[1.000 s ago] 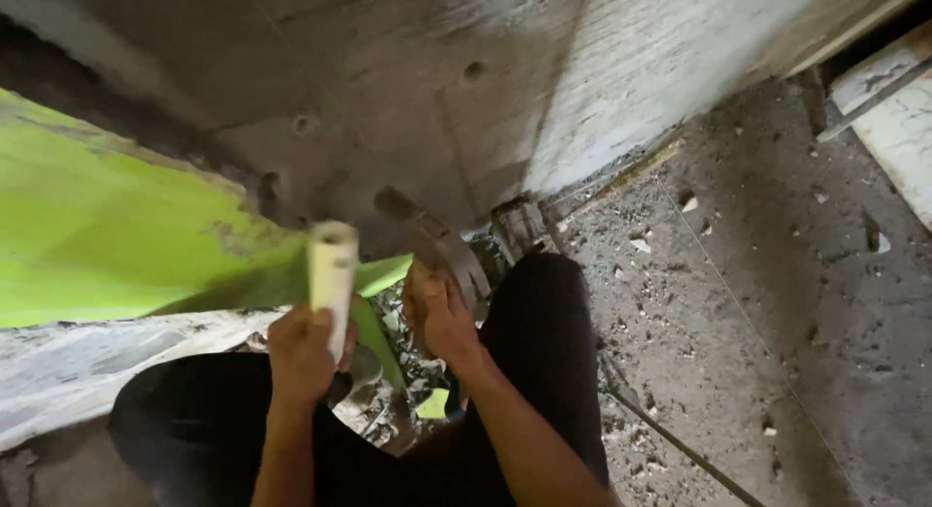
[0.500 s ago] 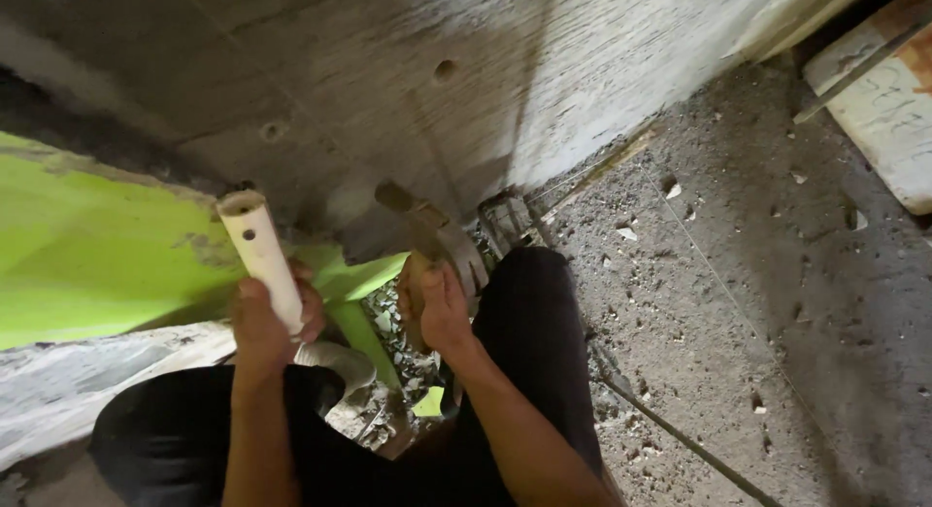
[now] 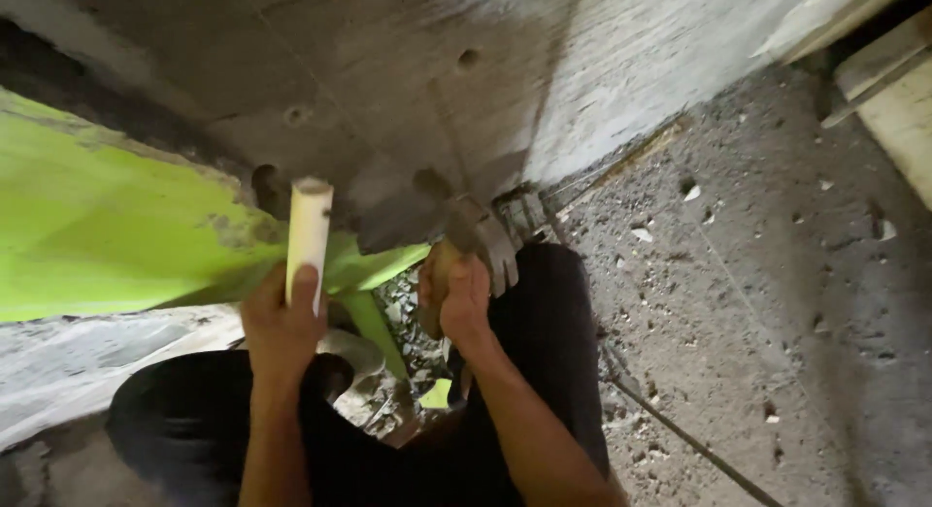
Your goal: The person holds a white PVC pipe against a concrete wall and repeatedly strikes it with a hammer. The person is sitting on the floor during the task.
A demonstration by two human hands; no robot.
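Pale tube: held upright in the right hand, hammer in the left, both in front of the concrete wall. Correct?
Not quite: the hands are swapped. The head view shows the left hand gripping the pale tube upright, while the right hand holds the wooden-handled hammer. Both are indeed in front of the concrete wall.

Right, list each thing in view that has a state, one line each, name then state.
left hand: closed around the white pipe
white pipe: upright, tilted slightly, lower end in the grip, top end free
right hand: wrapped around the wooden handle
wooden handle: held, head end up by the concrete wall
concrete wall: rough, pitted with small holes
green sheet: bent, dirty along its edge
floor: strewn with rubble
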